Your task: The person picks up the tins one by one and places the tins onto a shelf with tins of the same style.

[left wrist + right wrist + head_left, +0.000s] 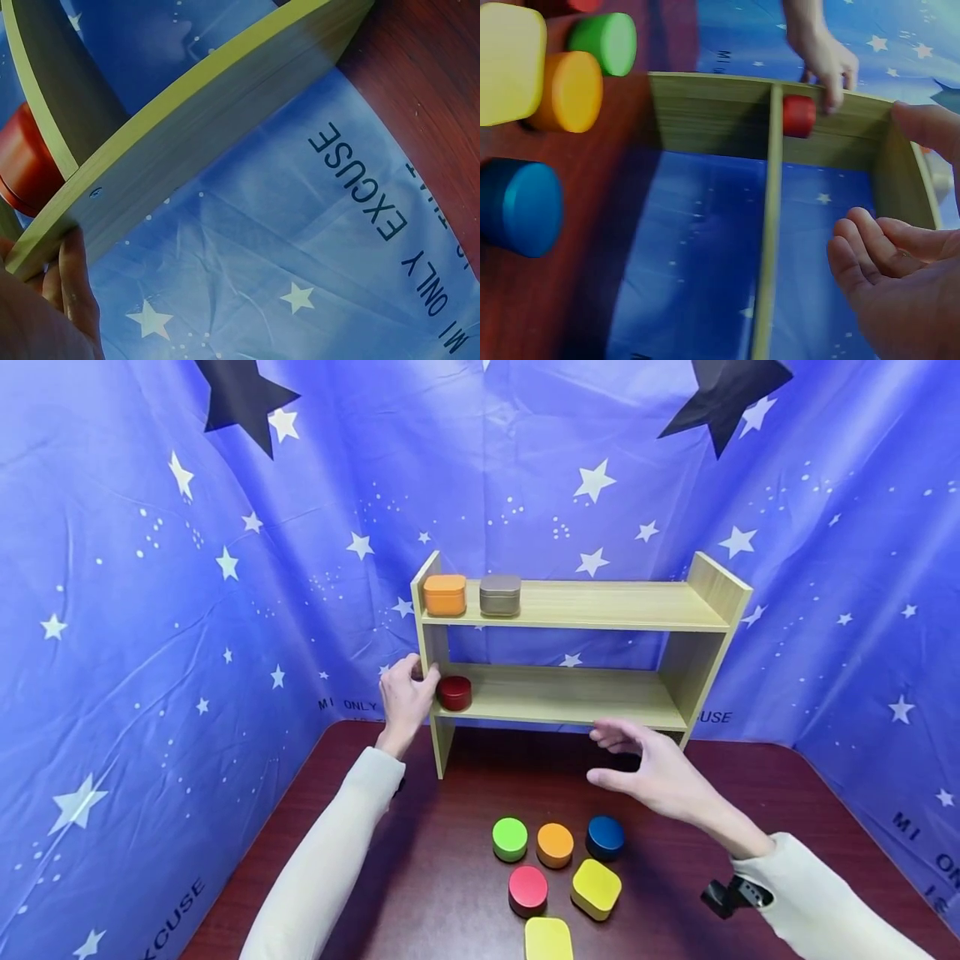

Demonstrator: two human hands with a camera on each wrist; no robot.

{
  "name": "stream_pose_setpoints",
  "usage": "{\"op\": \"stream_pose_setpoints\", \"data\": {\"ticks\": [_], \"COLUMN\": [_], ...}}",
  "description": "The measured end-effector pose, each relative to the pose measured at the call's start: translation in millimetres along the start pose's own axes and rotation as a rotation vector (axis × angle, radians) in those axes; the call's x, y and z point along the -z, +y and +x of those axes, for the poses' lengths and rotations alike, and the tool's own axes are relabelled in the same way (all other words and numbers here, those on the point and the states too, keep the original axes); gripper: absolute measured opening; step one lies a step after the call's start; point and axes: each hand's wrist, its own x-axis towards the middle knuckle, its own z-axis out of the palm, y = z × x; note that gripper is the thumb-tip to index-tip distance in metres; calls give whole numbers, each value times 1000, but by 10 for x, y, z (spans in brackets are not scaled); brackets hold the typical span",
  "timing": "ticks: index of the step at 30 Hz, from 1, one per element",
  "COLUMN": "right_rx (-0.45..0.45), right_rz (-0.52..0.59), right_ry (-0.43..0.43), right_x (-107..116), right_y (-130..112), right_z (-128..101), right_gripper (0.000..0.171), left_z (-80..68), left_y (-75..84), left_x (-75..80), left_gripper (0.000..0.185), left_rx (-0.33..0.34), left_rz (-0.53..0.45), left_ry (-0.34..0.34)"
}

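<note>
Left hand (407, 699): fingers clamped on left panel (444, 743) of shelf (558, 695), beside red tin (454, 693). Right hand (658, 772): fingers apart, near shelf's right.

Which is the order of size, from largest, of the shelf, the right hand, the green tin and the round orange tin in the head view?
1. Shelf
2. Right hand
3. Green tin and round orange tin: they look about alike, so not ranked.
</note>
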Motion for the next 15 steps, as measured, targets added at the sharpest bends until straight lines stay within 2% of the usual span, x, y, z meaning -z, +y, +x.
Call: {"op": "stream_pose_setpoints", "data": {"ticks": [5, 15], "right_rx": [-15, -40], "right_rz": [1, 11], "right_ry": [-4, -2], "right_x": [-111, -299], "right_y": [113, 306], "right_z": [-153, -408], "right_gripper": [63, 65], "left_z": [8, -9], "left_y": [3, 22], "left_x": [7, 14], "left_gripper": [29, 30], "left_rx": [13, -4], "left_rz": [5, 3], "left_ry": [-8, -1]}}
